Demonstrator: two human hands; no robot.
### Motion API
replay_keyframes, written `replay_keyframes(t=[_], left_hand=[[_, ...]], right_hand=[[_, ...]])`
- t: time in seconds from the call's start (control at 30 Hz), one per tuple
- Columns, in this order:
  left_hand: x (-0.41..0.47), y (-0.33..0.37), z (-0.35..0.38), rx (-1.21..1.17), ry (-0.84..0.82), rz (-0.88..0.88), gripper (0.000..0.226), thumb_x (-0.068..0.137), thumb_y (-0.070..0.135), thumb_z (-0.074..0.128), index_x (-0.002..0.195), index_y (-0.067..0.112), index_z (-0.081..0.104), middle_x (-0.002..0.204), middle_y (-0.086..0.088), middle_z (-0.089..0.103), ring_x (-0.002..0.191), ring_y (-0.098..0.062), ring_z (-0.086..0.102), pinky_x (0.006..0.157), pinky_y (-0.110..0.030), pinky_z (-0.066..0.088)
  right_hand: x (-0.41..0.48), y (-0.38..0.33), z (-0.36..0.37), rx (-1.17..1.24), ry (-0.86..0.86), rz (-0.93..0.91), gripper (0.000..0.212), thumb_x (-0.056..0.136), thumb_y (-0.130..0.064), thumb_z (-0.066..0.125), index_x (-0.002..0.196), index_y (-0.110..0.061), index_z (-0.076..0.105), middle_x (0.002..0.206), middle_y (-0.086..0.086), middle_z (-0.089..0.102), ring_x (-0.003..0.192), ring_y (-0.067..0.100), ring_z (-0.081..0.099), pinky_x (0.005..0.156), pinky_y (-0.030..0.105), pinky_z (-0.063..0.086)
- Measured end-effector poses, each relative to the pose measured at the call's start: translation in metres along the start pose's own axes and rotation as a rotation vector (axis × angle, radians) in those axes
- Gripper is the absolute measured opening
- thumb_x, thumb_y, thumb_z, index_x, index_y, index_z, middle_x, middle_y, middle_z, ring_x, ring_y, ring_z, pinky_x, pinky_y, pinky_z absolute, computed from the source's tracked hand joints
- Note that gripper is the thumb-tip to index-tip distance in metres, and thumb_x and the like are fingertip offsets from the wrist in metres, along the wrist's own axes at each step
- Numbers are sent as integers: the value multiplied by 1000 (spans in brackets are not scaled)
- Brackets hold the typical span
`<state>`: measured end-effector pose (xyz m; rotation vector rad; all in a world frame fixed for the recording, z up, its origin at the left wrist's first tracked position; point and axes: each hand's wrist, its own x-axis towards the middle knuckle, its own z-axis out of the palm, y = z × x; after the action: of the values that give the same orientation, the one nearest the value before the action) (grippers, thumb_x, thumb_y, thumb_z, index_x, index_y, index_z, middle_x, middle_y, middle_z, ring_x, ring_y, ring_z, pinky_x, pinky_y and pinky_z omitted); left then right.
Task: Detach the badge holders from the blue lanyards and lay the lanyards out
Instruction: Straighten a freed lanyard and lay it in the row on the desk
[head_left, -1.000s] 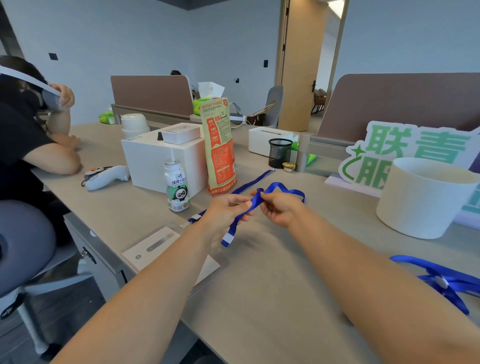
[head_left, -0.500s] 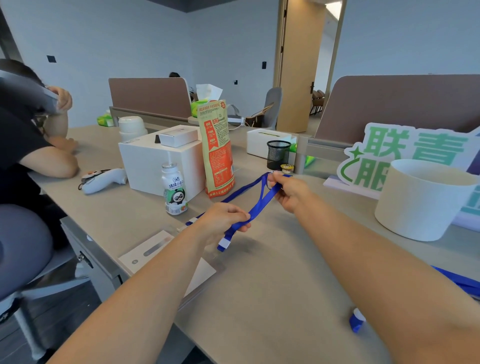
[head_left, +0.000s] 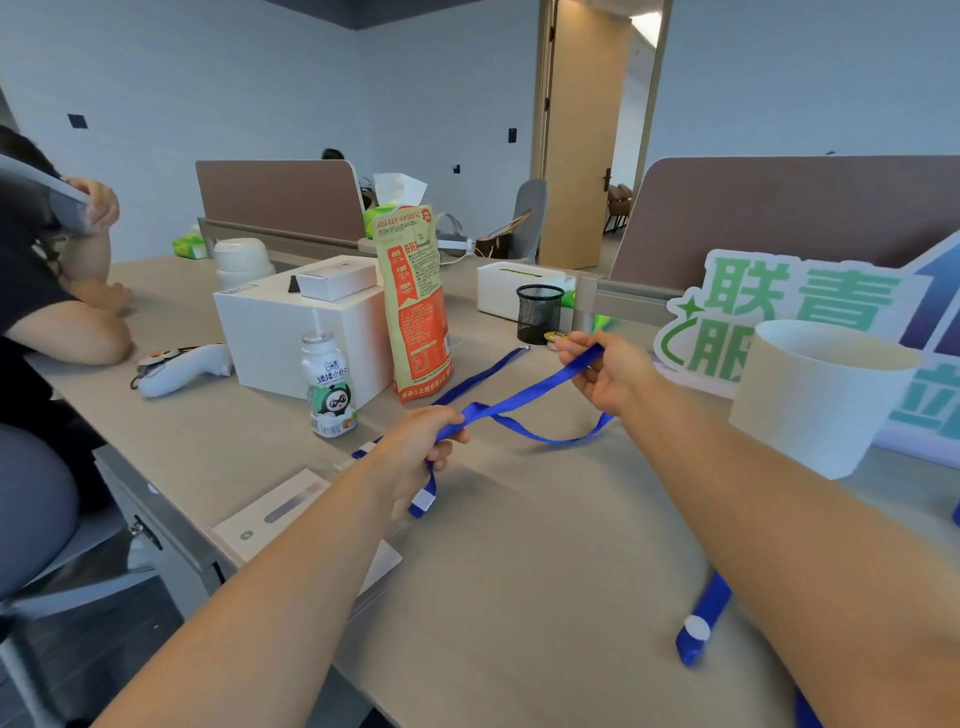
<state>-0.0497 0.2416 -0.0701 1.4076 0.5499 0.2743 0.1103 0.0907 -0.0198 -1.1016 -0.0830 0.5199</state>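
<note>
Lanyards (head_left: 519, 397), blue: we count three. Our left hand (head_left: 421, 452) and right hand (head_left: 608, 374) both pinch one, stretched mid-frame. The second lanyard (head_left: 483, 373) lies behind it, the third lanyard (head_left: 701, 618) lower right. One sign (head_left: 753, 306) reads 联青.

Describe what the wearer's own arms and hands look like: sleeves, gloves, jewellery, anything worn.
Both arms are bare as far as the frame shows: no sleeve on the left arm or the right arm. The left hand and right hand are ungloved. No watch, bracelet or wristband shows at either wrist. Rings are too small to tell.
</note>
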Motion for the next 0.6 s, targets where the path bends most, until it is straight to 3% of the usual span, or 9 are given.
replay_keyframes(t=[0.13, 0.23, 0.3, 0.37, 0.5, 0.6], left_hand=[[0, -1, -5, -187, -6, 39, 23, 90, 11, 45, 67, 8, 48, 55, 0, 49, 27, -4, 24, 33, -16, 24], [1, 0, -12, -238, -5, 42, 25, 88, 9, 43, 64, 9, 45, 56, -3, 40, 26, -3, 22, 32, -15, 22], [1, 1, -14, -187, -10, 44, 24, 88, 8, 43, 64, 9, 44, 52, -2, 42, 27, -3, 21, 32, -14, 20], [-1, 4, -14, -83, -2, 46, 22, 88, 6, 43, 67, 8, 45, 47, 1, 47, 28, -3, 22, 32, -14, 19], [2, 9, -21, 37, 65, 33, 14, 88, 6, 45, 74, 7, 47, 58, -5, 47, 29, -4, 22, 31, -15, 20], [6, 9, -25, 67, 83, 27, 14, 87, 8, 47, 73, 9, 46, 56, -3, 45, 30, -4, 22, 32, -15, 20]], right_hand=[[3, 7, -17, -20, 75, 14, 36, 98, -20, 33, 74, -13, 59, 55, -2, 69, 67, 8, 58, 43, 11, 47], [9, 8, -32, -64, 146, -11, 27, 94, -10, 43, 72, -10, 59, 59, -2, 67, 53, 4, 58, 40, 10, 45], [13, 8, -43, -112, 196, -21, 18, 93, -7, 46, 81, -7, 60, 47, -5, 65, 40, 3, 58, 38, 10, 45], [15, 7, -52, -124, 225, -32, 11, 92, -6, 47, 91, -7, 58, 44, -6, 64, 45, 5, 60, 38, 10, 45], [9, 0, -66, -50, 245, -59, 22, 87, -4, 49, 69, -11, 59, 45, -7, 63, 62, 7, 54, 40, 10, 44], [8, -1, -70, -50, 275, -70, 24, 88, -4, 49, 67, -11, 57, 41, -7, 61, 50, 5, 55, 39, 10, 43]])
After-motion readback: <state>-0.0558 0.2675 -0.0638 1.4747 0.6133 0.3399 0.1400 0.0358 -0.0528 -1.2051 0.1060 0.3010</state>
